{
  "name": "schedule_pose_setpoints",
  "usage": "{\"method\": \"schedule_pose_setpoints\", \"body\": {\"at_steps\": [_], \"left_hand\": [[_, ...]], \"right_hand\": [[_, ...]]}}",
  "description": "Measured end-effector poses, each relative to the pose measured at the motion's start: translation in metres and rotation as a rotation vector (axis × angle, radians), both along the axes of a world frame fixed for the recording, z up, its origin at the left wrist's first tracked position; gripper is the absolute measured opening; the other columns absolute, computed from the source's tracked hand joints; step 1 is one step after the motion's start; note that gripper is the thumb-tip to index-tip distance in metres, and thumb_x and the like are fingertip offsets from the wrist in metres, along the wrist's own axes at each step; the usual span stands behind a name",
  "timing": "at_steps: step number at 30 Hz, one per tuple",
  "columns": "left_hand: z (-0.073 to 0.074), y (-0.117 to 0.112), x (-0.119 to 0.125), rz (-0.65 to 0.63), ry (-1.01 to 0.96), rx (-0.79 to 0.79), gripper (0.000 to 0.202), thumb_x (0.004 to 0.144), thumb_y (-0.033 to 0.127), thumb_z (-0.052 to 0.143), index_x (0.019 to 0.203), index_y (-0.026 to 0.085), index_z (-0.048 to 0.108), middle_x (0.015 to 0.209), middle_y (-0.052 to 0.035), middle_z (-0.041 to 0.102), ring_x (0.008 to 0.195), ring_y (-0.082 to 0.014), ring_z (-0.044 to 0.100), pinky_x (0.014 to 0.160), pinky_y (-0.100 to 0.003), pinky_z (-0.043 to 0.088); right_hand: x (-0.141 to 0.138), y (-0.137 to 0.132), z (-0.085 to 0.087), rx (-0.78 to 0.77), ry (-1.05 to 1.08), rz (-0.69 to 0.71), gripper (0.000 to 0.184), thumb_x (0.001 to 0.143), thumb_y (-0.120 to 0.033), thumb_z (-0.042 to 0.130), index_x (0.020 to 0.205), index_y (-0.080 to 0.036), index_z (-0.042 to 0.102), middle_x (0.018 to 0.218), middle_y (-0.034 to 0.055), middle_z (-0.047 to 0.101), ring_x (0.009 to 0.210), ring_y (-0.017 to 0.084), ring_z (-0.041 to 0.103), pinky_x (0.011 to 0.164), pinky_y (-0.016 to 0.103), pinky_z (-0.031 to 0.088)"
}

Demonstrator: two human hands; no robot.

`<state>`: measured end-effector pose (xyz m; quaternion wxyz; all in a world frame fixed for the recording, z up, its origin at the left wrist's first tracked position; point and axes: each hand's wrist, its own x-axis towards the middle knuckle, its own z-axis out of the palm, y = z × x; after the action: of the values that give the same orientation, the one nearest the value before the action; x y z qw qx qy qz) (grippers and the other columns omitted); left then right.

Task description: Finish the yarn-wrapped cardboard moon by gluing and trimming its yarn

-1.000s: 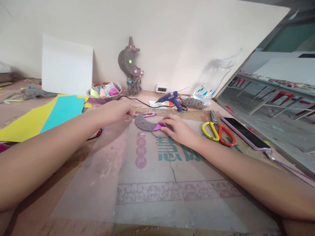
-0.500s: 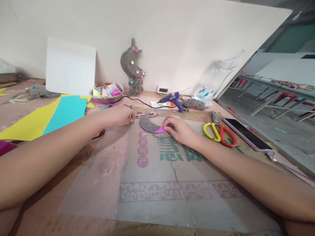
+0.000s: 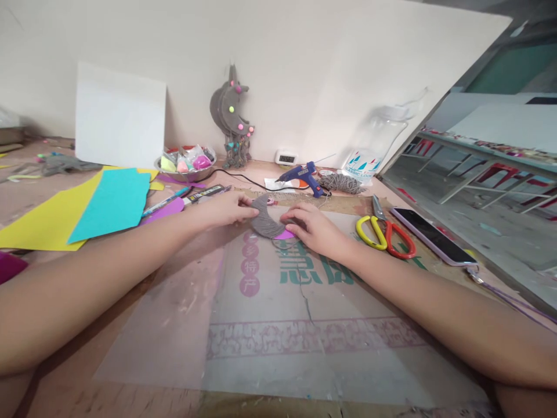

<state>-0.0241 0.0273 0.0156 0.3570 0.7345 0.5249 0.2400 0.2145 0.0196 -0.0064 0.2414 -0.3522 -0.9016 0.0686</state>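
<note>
A crescent-shaped piece (image 3: pixel 265 221), wrapped in grey yarn with its pink tip still bare, lies on the clear mat (image 3: pixel 183 325) at the middle of the table. My left hand (image 3: pixel 226 209) pinches its left end with closed fingers. My right hand (image 3: pixel 311 227) has its fingers curled on the pink right end, where a thin grey yarn strand trails off toward me.
Yellow-and-red scissors (image 3: pixel 385 235) and a phone (image 3: pixel 429 235) lie to the right. A blue glue gun (image 3: pixel 302 174), a yarn ball (image 3: pixel 342 183), a bowl of coloured bits (image 3: pixel 186 164), pens (image 3: pixel 187 197), coloured foam sheets (image 3: pixel 111 203) and a finished moon ornament (image 3: pixel 230 116) sit behind.
My left hand moved right onto the crescent's left end and tilted it up. My right hand stayed at the pink tip. Pens behind my left arm came into view.
</note>
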Motion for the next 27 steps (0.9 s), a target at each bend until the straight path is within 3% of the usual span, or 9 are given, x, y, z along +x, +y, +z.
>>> {"method": "schedule_pose_setpoints", "body": {"at_steps": [3, 6, 8, 11, 15, 18, 20, 24, 27], "left_hand": [[0.002, -0.005, 0.010, -0.012, -0.305, 0.022, 0.023, 0.074, 0.037, 0.058, 0.083, 0.015, 0.057, 0.062, -0.0003, 0.056, 0.050, -0.0097, 0.050, 0.048, -0.022, 0.041], [0.007, -0.013, 0.016, -0.045, -0.433, 0.188, 0.023, 0.076, 0.035, 0.058, 0.085, 0.014, 0.055, 0.073, -0.0003, 0.055, 0.053, -0.0068, 0.050, 0.053, -0.021, 0.042], [0.009, -0.020, 0.018, -0.061, -0.455, 0.250, 0.023, 0.079, 0.036, 0.056, 0.086, 0.015, 0.054, 0.076, 0.0005, 0.054, 0.055, -0.0063, 0.049, 0.054, -0.020, 0.041], [0.009, -0.029, 0.019, -0.070, -0.357, 0.222, 0.028, 0.082, 0.043, 0.049, 0.077, 0.016, 0.054, 0.066, 0.0021, 0.050, 0.056, -0.0079, 0.047, 0.053, -0.020, 0.039], [0.002, -0.034, 0.020, -0.026, -0.292, 0.181, 0.038, 0.085, 0.046, 0.041, 0.062, 0.017, 0.048, 0.058, 0.0022, 0.046, 0.052, -0.0089, 0.044, 0.048, -0.021, 0.034], [-0.005, -0.027, 0.018, 0.066, -0.417, 0.180, 0.035, 0.085, 0.041, 0.043, 0.060, 0.017, 0.047, 0.059, 0.0010, 0.048, 0.055, -0.0094, 0.045, 0.052, -0.022, 0.037], [-0.010, -0.018, 0.015, 0.167, -0.583, 0.115, 0.032, 0.083, 0.041, 0.044, 0.061, 0.018, 0.046, 0.057, 0.0008, 0.048, 0.054, -0.0099, 0.046, 0.051, -0.022, 0.037], [-0.018, -0.006, 0.012, 0.213, -0.767, -0.052, 0.027, 0.080, 0.040, 0.048, 0.064, 0.018, 0.047, 0.057, 0.0012, 0.048, 0.049, -0.0091, 0.044, 0.046, -0.022, 0.035], [-0.018, -0.009, 0.013, 0.190, -0.733, -0.066, 0.028, 0.081, 0.041, 0.048, 0.063, 0.019, 0.047, 0.056, 0.0017, 0.048, 0.049, -0.0096, 0.044, 0.047, -0.023, 0.035]], "right_hand": [[0.000, -0.002, 0.003, -0.022, 0.076, 0.002, 0.025, 0.090, -0.030, 0.042, 0.099, -0.018, 0.062, 0.097, 0.0083, 0.061, 0.095, 0.020, 0.054, 0.087, 0.036, 0.041], [0.000, -0.006, 0.007, -0.076, 0.169, -0.039, 0.022, 0.088, -0.032, 0.045, 0.087, -0.018, 0.063, 0.089, 0.0058, 0.061, 0.087, 0.018, 0.055, 0.081, 0.033, 0.042], [-0.001, -0.009, 0.009, -0.125, 0.227, -0.078, 0.021, 0.086, -0.033, 0.049, 0.078, -0.017, 0.061, 0.081, 0.0035, 0.060, 0.079, 0.016, 0.054, 0.074, 0.029, 0.042], [-0.003, -0.014, 0.012, -0.202, 0.322, -0.129, 0.022, 0.085, -0.035, 0.051, 0.075, -0.016, 0.059, 0.074, 0.0011, 0.057, 0.071, 0.013, 0.053, 0.068, 0.026, 0.040], [-0.003, -0.016, 0.014, -0.269, 0.344, -0.081, 0.026, 0.086, -0.037, 0.047, 0.078, -0.017, 0.061, 0.076, 0.0017, 0.059, 0.074, 0.014, 0.054, 0.070, 0.027, 0.041], [0.001, -0.009, 0.017, -0.223, 0.481, -0.111, 0.030, 0.089, -0.038, 0.041, 0.103, -0.019, 0.059, 0.097, 0.0052, 0.062, 0.089, 0.016, 0.056, 0.079, 0.030, 0.043], [0.008, 0.000, 0.022, -0.158, 0.566, -0.164, 0.031, 0.088, -0.039, 0.044, 0.110, -0.020, 0.056, 0.105, 0.0060, 0.061, 0.094, 0.017, 0.056, 0.083, 0.031, 0.043], [0.023, 0.022, 0.036, 0.020, 0.436, -0.254, 0.023, 0.084, -0.035, 0.050, 0.080, -0.017, 0.063, 0.084, 0.0047, 0.064, 0.084, 0.018, 0.057, 0.080, 0.031, 0.042], [0.025, 0.039, 0.044, 0.011, 0.270, -0.272, 0.031, 0.087, -0.035, 0.044, 0.076, -0.016, 0.066, 0.078, 0.0041, 0.065, 0.076, 0.016, 0.057, 0.072, 0.029, 0.042]]}}
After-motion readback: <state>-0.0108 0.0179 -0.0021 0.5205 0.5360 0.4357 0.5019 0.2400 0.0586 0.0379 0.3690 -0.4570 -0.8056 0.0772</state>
